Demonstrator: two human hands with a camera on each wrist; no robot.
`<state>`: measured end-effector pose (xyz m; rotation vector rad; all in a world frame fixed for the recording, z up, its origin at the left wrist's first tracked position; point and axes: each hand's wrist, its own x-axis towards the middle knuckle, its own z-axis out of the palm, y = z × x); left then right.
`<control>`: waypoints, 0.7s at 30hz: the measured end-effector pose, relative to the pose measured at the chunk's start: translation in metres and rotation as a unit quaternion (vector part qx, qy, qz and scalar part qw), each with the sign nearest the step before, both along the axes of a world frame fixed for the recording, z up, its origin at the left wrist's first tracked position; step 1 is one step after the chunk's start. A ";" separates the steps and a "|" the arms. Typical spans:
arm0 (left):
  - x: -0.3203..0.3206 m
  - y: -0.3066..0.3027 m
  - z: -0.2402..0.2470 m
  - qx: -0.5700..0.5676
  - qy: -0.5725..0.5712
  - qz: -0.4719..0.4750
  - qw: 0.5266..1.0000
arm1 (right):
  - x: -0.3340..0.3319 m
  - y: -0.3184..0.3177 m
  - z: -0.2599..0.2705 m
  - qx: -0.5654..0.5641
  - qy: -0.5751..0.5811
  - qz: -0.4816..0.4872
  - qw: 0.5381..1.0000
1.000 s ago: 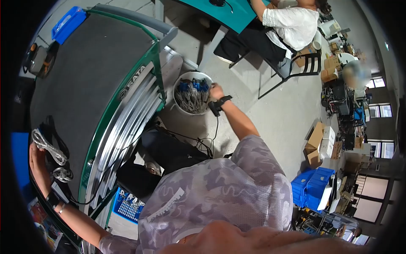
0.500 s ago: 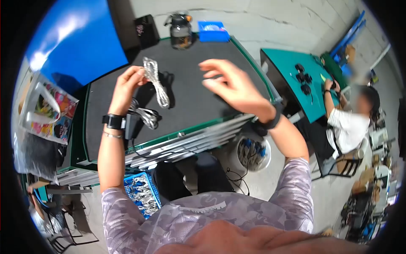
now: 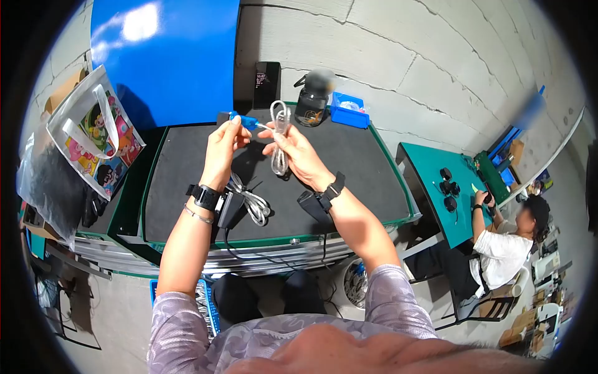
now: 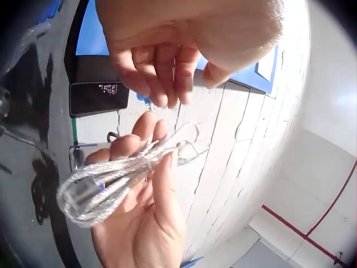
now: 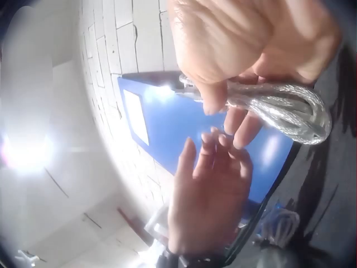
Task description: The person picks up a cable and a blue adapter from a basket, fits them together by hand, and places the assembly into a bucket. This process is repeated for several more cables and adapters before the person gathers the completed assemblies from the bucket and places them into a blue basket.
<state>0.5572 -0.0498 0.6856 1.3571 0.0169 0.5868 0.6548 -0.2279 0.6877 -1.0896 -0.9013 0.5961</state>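
Note:
Over the dark mat (image 3: 349, 181), my right hand (image 3: 300, 159) holds a silver braided cable (image 3: 280, 140), looped into a narrow coil. In the left wrist view the coil (image 4: 106, 181) lies across that hand's fingers, with the thumb against it. My left hand (image 3: 221, 149) pinches a blue connector (image 3: 248, 122) at the cable's end, to the left of the coil. Its fingers mostly hide the connector (image 4: 146, 101) in the left wrist view. A second coiled cable (image 3: 254, 204) lies on the mat beside my left wrist.
A phone (image 3: 267, 84), a dark bottle (image 3: 311, 103) and a small blue bin (image 3: 349, 111) stand along the back. At left are a blue panel (image 3: 174, 56) and a printed bag (image 3: 103, 143). Below are a blue basket (image 3: 213, 311) and a cable bucket (image 3: 355, 283). A person (image 3: 504, 243) sits right.
My right hand has come from the bucket to above the mat. The coiled cable, earlier raised by my left hand, is now in my right, and my left pinches its blue connector.

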 end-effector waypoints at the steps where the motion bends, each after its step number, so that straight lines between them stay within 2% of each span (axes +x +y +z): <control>1: 0.000 -0.001 0.000 -0.005 -0.001 0.002 1.000 | 0.003 -0.001 -0.001 -0.005 -0.001 0.002 1.000; 4: 0.000 -0.009 0.001 0.030 0.068 -0.004 0.997 | 0.009 -0.008 0.000 0.030 0.056 0.014 0.998; 9: 0.000 -0.009 0.000 0.002 0.046 0.001 0.999 | 0.009 -0.012 0.003 0.019 0.132 0.072 0.988; 11: 0.002 -0.004 -0.003 -0.002 0.018 -0.004 1.000 | 0.007 -0.012 0.002 -0.019 0.127 0.108 0.986; 16: 0.000 -0.005 -0.001 0.002 0.030 0.022 0.999 | 0.008 -0.009 -0.006 -0.041 0.076 0.116 0.990; 21: 0.002 -0.003 -0.003 -0.010 0.014 -0.002 1.000 | -0.002 -0.010 0.003 -0.057 0.034 0.125 0.990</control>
